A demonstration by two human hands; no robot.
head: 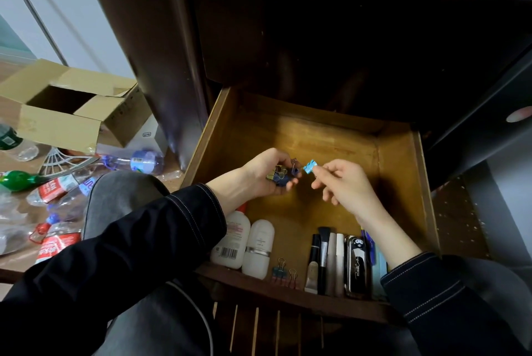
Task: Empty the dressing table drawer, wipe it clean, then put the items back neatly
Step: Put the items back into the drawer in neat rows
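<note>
- A person leans over the open wooden drawer [423,183] of a dark dressing table [288,39], both hands held above the drawer's bare middle.
- The left hand [264,175] cups a cluster of binder clips [280,175], dark blue and gold, with its fingers curled around them.
- The right hand [342,183], just beside it, pinches a single light-blue clip [310,167] between thumb and fingertips, close to the cluster.
- Along the drawer's near edge, below the hands, lie two white bottles [231,240], small clips [283,272], a makeup brush [324,255], tubes [339,260] and a black case [357,266].
- On the floor to the left are an open cardboard box [72,108] and plastic bottles [138,161].
</note>
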